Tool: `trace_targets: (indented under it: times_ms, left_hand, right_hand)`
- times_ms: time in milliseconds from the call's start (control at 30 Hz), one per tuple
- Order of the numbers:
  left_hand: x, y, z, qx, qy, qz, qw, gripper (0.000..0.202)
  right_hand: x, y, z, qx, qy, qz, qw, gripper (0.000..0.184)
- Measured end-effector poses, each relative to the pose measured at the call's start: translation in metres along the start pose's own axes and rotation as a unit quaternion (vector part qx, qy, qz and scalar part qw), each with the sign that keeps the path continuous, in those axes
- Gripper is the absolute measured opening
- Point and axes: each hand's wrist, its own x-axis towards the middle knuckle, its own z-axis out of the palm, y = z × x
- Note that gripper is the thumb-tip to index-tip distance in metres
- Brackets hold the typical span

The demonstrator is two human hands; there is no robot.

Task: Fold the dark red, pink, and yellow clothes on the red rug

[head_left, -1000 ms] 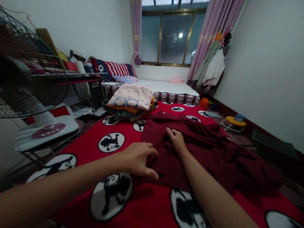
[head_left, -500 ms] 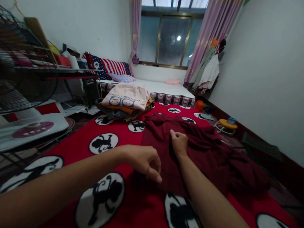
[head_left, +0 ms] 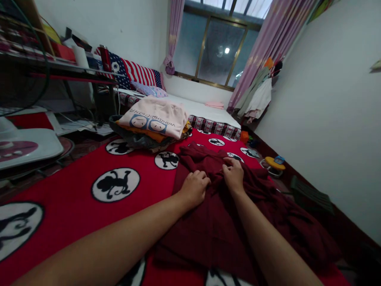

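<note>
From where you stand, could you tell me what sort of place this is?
Most likely a bedroom in a home: a low mattress with pillows under a curtained window, clothes hanging in the corner, and a stack of folded clothes on the red blanket.

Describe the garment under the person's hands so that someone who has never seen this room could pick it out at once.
Start from the red blanket with black monkey circles that covers the floor. On its right side lies a rumpled dark maroon garment, with the left hand and right hand pressed on its upper part. Unlike the folded pile of clothes behind it, topped by a pale pink shirt, it is spread out and plain.
</note>
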Motion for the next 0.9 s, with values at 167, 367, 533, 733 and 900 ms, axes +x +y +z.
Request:
trace_targets:
  times_ms: [167, 367, 533, 733, 900]
  left_hand:
    - [0.000, 0.001, -0.002, -0.031, 0.022, -0.003, 0.999, 0.027]
    - [-0.002, 0.005, 0.002, -0.037, 0.119, -0.064, 0.990, 0.063]
    - [-0.001, 0.005, 0.012, -0.052, 0.041, -0.097, 0.993, 0.071]
    - [-0.001, 0.004, 0.016, -0.051, 0.016, -0.058, 0.997, 0.059]
    - [-0.001, 0.004, 0.015, -0.039, 0.011, -0.046, 0.998, 0.060]
  right_hand:
    - [0.044, 0.016, 0.010, -0.226, -0.144, 0.051, 0.962, 0.040]
    - [0.070, 0.035, -0.012, -0.314, -0.058, 0.011, 0.948, 0.028]
    - [0.082, 0.033, -0.017, -0.434, -0.166, 0.097, 0.880, 0.022]
    - [0.077, -0.050, 0.045, -0.300, -0.137, -0.191, 0.924, 0.023]
    - [0.059, -0.101, 0.098, -0.293, -0.234, -0.371, 0.850, 0.037]
